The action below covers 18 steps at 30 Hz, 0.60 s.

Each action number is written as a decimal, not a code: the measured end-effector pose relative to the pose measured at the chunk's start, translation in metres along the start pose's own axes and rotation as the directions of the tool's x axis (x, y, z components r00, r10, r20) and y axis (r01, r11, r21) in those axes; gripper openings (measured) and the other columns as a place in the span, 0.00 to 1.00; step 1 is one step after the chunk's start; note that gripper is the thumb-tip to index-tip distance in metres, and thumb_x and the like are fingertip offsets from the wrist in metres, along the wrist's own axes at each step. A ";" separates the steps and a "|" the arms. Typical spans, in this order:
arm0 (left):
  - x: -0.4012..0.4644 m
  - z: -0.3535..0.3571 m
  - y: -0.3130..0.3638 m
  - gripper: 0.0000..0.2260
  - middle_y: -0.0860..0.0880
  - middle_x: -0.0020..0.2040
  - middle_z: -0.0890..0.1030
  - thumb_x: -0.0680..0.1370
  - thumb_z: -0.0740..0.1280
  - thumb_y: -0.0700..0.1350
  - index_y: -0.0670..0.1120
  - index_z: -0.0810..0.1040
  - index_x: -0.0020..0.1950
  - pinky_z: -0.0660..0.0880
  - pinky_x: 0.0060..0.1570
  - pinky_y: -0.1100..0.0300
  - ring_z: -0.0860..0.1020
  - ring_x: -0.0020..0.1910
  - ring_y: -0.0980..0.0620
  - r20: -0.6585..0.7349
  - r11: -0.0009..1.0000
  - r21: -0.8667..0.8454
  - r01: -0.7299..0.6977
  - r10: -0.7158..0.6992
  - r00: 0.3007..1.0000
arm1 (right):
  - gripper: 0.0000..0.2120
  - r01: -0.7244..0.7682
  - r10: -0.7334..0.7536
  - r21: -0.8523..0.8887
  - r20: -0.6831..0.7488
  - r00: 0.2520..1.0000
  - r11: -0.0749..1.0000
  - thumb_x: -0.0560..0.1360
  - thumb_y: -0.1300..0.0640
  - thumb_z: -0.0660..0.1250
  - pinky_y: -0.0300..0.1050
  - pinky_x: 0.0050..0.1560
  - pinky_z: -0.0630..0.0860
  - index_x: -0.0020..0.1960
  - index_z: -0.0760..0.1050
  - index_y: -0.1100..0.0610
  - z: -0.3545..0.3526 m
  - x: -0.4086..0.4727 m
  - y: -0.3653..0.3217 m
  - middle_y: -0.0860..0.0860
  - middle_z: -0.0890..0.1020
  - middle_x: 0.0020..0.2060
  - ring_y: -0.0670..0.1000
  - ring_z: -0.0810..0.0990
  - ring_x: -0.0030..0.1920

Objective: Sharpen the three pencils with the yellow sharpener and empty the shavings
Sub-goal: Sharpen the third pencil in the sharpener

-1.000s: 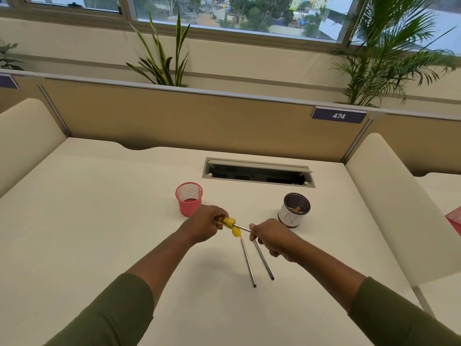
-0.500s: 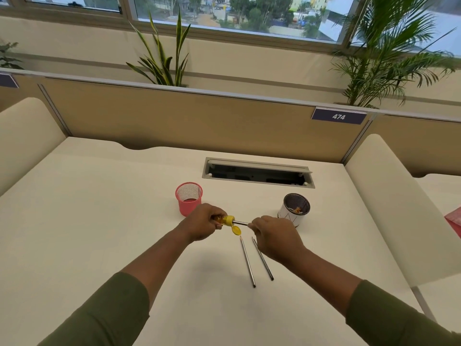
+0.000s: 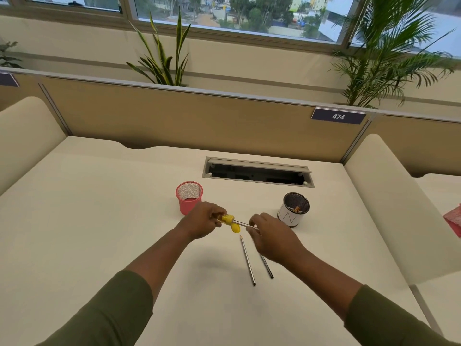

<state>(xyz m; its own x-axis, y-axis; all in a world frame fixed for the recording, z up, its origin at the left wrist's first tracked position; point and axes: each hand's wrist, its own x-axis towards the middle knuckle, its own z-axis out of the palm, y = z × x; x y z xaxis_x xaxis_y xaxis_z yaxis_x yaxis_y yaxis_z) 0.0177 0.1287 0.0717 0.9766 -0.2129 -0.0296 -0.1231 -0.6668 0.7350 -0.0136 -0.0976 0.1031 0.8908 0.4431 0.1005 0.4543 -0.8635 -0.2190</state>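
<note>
Left hand (image 3: pixel 203 221) clenched round yellow sharpener (image 3: pixel 226 219), fingers curled over its body, small yellow cap (image 3: pixel 235 229) hanging open beneath. Right hand (image 3: pixel 270 237) pinching held pencil (image 3: pixel 241 223) by the shaft, knuckles up, the pencil's tip seated in the sharpener's mouth. Both held above the middle of the table (image 3: pixel 99 221), forearms in olive sleeves (image 3: pixel 107 310) reaching in from the near edge.

Just below, flat on the table: bare pencil (image 3: pixel 247 260), point toward the far edge, and second pencil (image 3: pixel 267 267) beside it to the right, upper part hidden under the right hand.

Behind the left hand, pink mesh cup (image 3: pixel 189 198), upright, nothing visible inside. Behind the right hand, nearer the right edge, white-wrapped mesh cup (image 3: pixel 293 211), upright, with orange-brown shavings (image 3: pixel 297 209) at its bottom. Further back, near the far edge, open cable slot (image 3: pixel 258 172) set into the tabletop.
</note>
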 end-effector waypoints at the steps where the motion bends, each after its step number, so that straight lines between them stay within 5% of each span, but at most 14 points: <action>1: 0.000 0.001 0.000 0.14 0.44 0.48 0.83 0.72 0.68 0.30 0.42 0.82 0.55 0.81 0.50 0.53 0.80 0.44 0.50 0.012 1.000 -0.005 0.025 -0.025 1.000 | 0.10 0.130 -0.143 -0.173 -0.068 0.987 0.976 0.79 0.49 0.61 0.45 0.30 0.70 0.48 0.76 0.54 0.002 -0.001 0.004 0.50 0.77 0.38 0.52 0.75 0.35; 3: 0.000 0.003 0.000 0.14 0.43 0.48 0.83 0.72 0.68 0.31 0.42 0.82 0.55 0.80 0.52 0.51 0.80 0.47 0.47 0.046 0.999 -0.010 0.046 -0.046 0.998 | 0.09 0.286 -0.346 -0.392 -0.092 0.934 0.874 0.79 0.53 0.64 0.45 0.25 0.65 0.44 0.77 0.56 0.003 -0.003 0.011 0.50 0.76 0.33 0.51 0.72 0.30; 6: -0.003 0.006 0.000 0.14 0.43 0.48 0.84 0.72 0.68 0.32 0.42 0.82 0.56 0.80 0.51 0.51 0.80 0.46 0.47 0.057 0.999 0.014 0.038 -0.039 0.998 | 0.07 0.272 -0.360 -0.420 -0.146 0.921 0.866 0.76 0.54 0.69 0.42 0.21 0.61 0.41 0.77 0.56 0.007 -0.003 0.009 0.49 0.75 0.30 0.50 0.71 0.25; 9: -0.006 0.009 -0.003 0.15 0.44 0.47 0.83 0.72 0.67 0.30 0.42 0.82 0.56 0.81 0.50 0.53 0.80 0.43 0.51 0.009 0.999 -0.002 0.050 -0.050 0.999 | 0.09 0.135 -0.186 -0.250 -0.190 0.964 0.959 0.74 0.53 0.71 0.40 0.23 0.59 0.37 0.78 0.55 0.013 -0.005 -0.003 0.49 0.76 0.27 0.53 0.71 0.22; 12: -0.010 0.011 -0.005 0.16 0.45 0.45 0.82 0.71 0.65 0.27 0.42 0.82 0.53 0.82 0.47 0.52 0.81 0.40 0.50 -0.027 1.000 -0.008 0.022 -0.022 0.999 | 0.16 -0.238 0.234 0.068 0.051 0.971 0.969 0.79 0.48 0.62 0.45 0.29 0.65 0.39 0.80 0.56 0.012 0.001 -0.019 0.52 0.79 0.29 0.54 0.74 0.29; 14: -0.013 0.010 -0.003 0.17 0.45 0.44 0.83 0.70 0.65 0.27 0.44 0.83 0.51 0.81 0.43 0.54 0.79 0.40 0.50 -0.035 0.998 0.040 -0.044 0.046 0.998 | 0.17 -0.617 0.473 0.423 0.402 0.784 0.663 0.79 0.48 0.62 0.42 0.28 0.64 0.37 0.79 0.57 0.008 0.007 -0.023 0.50 0.74 0.27 0.51 0.68 0.26; 16: -0.014 0.008 0.000 0.18 0.45 0.43 0.83 0.69 0.65 0.26 0.45 0.83 0.49 0.80 0.39 0.57 0.77 0.40 0.51 -0.030 0.986 0.112 -0.124 0.128 0.991 | 0.16 -0.846 0.419 0.495 0.738 0.530 0.198 0.80 0.50 0.60 0.37 0.22 0.56 0.37 0.75 0.56 0.002 0.010 -0.021 0.47 0.67 0.24 0.46 0.59 0.22; 18: -0.013 0.007 0.002 0.18 0.46 0.43 0.83 0.68 0.65 0.26 0.45 0.83 0.48 0.80 0.37 0.58 0.77 0.41 0.51 -0.048 0.973 0.135 -0.188 0.196 0.979 | 0.17 -0.890 0.297 0.457 0.849 0.437 0.004 0.82 0.50 0.57 0.35 0.20 0.51 0.37 0.71 0.55 -0.002 0.011 -0.015 0.46 0.62 0.22 0.44 0.55 0.21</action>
<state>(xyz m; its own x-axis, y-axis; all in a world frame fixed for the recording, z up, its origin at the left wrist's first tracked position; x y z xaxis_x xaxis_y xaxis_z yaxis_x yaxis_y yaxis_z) 0.0034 0.1253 0.0689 0.9408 -0.3050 0.1478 -0.3274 -0.7049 0.6292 -0.0103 -0.0806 0.1096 0.5158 0.1416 -0.8449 -0.7954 -0.2873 -0.5337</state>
